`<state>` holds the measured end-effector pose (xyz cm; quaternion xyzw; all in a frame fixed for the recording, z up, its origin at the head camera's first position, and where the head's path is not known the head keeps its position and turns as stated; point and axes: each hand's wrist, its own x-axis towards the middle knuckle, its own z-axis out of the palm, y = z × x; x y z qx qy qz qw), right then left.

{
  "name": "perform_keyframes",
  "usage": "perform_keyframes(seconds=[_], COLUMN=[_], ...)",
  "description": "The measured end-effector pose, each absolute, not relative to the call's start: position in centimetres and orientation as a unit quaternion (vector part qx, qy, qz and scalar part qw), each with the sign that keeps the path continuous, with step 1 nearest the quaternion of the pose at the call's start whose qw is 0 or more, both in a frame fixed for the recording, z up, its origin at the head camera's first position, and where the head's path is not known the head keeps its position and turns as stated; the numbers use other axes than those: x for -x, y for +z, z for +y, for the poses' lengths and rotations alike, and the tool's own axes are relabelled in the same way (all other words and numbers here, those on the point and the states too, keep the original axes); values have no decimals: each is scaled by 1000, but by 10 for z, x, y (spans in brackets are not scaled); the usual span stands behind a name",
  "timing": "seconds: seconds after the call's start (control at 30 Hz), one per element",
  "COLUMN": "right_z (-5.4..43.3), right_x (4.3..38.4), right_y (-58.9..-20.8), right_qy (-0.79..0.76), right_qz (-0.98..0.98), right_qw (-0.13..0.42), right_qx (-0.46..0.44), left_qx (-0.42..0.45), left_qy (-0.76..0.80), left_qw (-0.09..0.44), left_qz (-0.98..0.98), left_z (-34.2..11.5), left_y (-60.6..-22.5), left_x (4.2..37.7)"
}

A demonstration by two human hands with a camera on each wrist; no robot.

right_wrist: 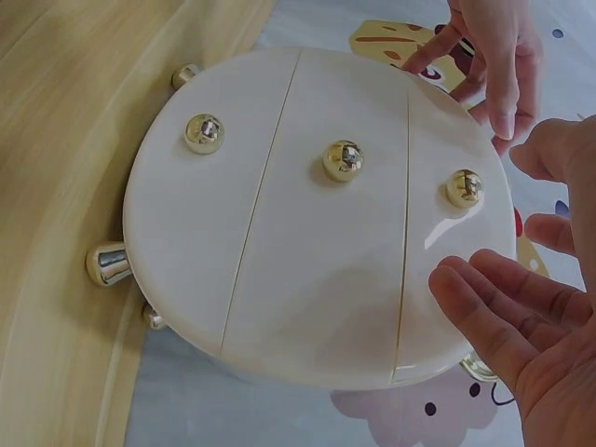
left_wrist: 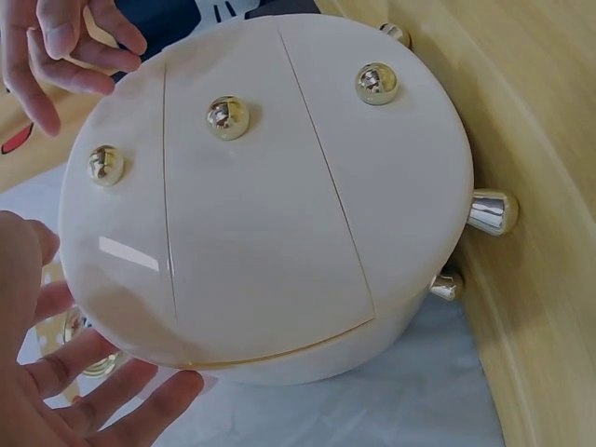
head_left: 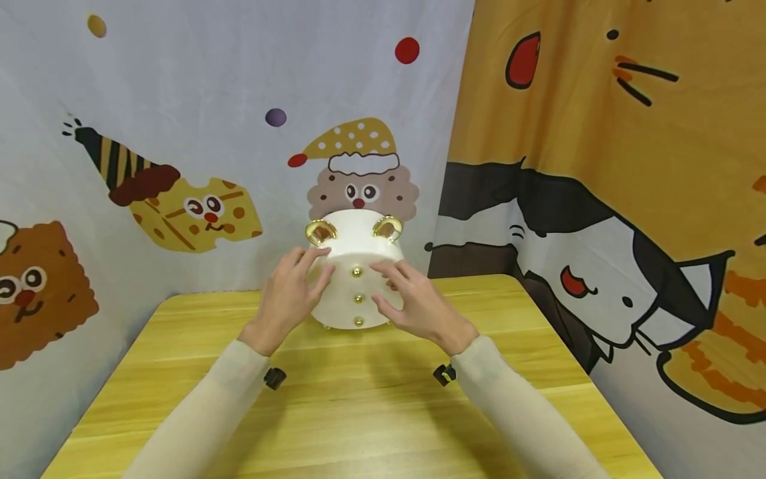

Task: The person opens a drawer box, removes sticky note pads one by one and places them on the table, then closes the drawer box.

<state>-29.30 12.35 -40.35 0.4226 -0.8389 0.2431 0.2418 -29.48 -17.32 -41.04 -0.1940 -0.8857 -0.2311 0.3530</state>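
Observation:
A white, round-fronted storage box [head_left: 341,293] with three drawer fronts stands on the table, a gold knob [left_wrist: 228,117] on each drawer. Two gold ear-shaped loops [head_left: 387,228] top it, and short gold feet [right_wrist: 109,264] hold it up. At the box's left upper side is my left hand [head_left: 290,293], fingers spread and loosely bent; its fingertips lie at the rim, though contact is hard to tell. My right hand [head_left: 419,303] hovers by the right side of the front, fingers parted and holding nothing. Both thumbs point inward toward the knobs.
The yellow wood-grain table [head_left: 359,412] extends toward me from the box. Behind it hangs a pale cartoon-print cloth [head_left: 239,80], and an orange cat-print cloth [head_left: 568,120] hangs at the right. Each wrist bears a small black device [head_left: 275,378].

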Motion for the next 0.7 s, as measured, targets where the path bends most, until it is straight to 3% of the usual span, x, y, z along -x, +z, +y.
perform_keyframes(seconds=[0.7], right_z=[110], right_x=[298], right_y=[-407], right_qy=[236], right_qz=[-835], right_qw=[249], right_qx=[-431], left_qx=[197], left_qy=[-192], left_qw=[397], left_qz=[-876], left_z=[-170], left_y=[-401], left_x=[304])
